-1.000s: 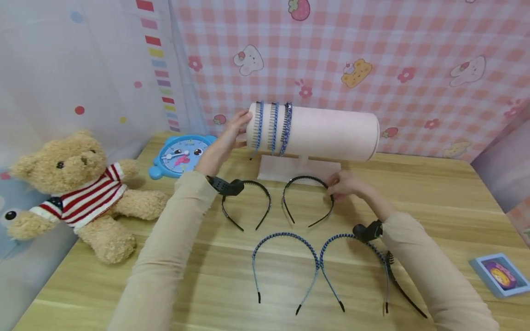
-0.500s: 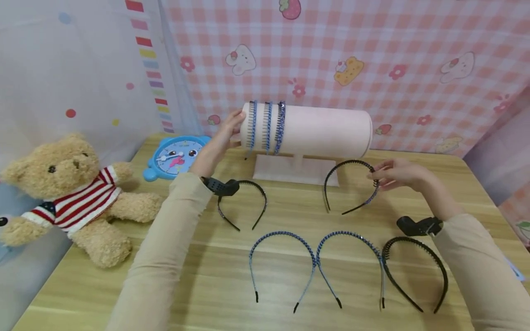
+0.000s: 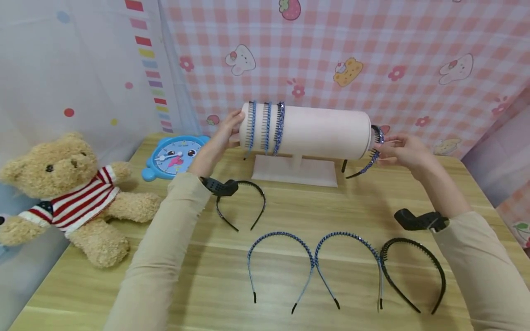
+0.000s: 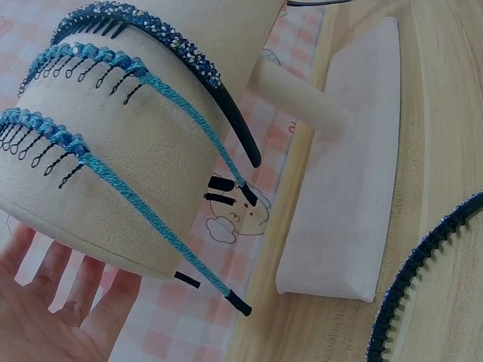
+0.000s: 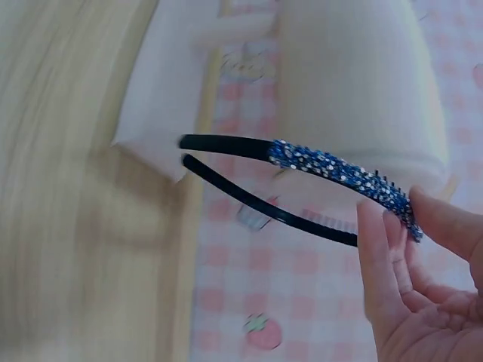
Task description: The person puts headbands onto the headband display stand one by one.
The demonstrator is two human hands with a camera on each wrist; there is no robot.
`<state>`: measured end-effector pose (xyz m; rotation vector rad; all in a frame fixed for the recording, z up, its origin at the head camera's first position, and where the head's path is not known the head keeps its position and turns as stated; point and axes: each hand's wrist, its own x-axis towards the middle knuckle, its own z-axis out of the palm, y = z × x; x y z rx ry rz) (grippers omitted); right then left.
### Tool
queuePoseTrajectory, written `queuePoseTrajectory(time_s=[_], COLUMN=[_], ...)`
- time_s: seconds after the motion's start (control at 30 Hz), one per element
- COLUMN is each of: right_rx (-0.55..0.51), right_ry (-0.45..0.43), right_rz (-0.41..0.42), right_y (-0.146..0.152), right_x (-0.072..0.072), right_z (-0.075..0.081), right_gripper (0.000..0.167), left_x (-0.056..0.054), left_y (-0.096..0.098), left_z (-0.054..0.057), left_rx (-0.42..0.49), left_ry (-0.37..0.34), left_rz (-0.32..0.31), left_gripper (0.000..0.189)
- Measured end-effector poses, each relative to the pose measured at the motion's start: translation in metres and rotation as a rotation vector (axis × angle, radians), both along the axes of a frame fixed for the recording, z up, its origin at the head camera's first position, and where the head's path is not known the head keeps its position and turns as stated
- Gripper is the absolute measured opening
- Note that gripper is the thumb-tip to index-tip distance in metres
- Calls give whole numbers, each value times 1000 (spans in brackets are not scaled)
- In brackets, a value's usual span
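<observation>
A pale pink cylindrical display stand [image 3: 327, 131] lies on its flat base [image 3: 294, 172] at the back of the table. Round its left part sit two blue beaded headbands [image 4: 185, 113] and a blue glitter headband [image 4: 166, 38]. My left hand [image 3: 221, 135] rests at the cylinder's left end, its fingers extended against the edge in the left wrist view. Off the right end, my right hand [image 3: 407, 151] pinches another blue glitter headband [image 5: 324, 162] between thumb and fingers. Its black ends point toward the stand in the right wrist view; the fingers cover part of its arch.
On the table lie a dark headband [image 3: 262, 195], two blue beaded headbands [image 3: 281, 233] touching each other, and a black toothed headband [image 3: 443, 271]. A blue clock [image 3: 178, 166] and a teddy bear [image 3: 78, 197] are at the left. Behind hangs a pink checked cloth [image 3: 323, 41].
My right hand has lifted the glitter headband from near the stand's base, moved it right and up, and turned it edge-on beside the cylinder's right end. My left hand stays at the left end.
</observation>
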<state>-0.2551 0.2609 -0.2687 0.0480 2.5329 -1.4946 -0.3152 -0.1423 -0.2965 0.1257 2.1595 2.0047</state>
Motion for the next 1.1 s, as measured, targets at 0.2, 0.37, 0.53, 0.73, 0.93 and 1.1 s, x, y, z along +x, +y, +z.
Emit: queuePoseTrajectory(time_s=[0.2, 0.37, 0.53, 0.73, 0.93, 1.1], right_rx=[-26, 79, 281, 397, 490, 567], right_ry=[142, 254, 366, 392, 559, 701], right_rz=[-66, -43, -59, 166, 292, 338], right_y=[-16, -26, -28, -21, -20, -27], right_x=[5, 6, 3, -5, -15, -21], right_z=[10, 7, 7, 10, 3, 4], right_gripper=[44, 42, 59, 92, 90, 89], left_x=[0, 0, -3, -5, -6, -5], left_y=[-1, 0, 1, 0, 0, -1], left_z=[0, -2, -4, -5, -4, -1], left_rx=[3, 10, 21, 19, 11, 8], left_ry=[4, 9, 11, 6, -8, -17], left_rz=[-2, -5, -13, -2, -1, -3], left_gripper=[58, 56, 56, 57, 57, 58])
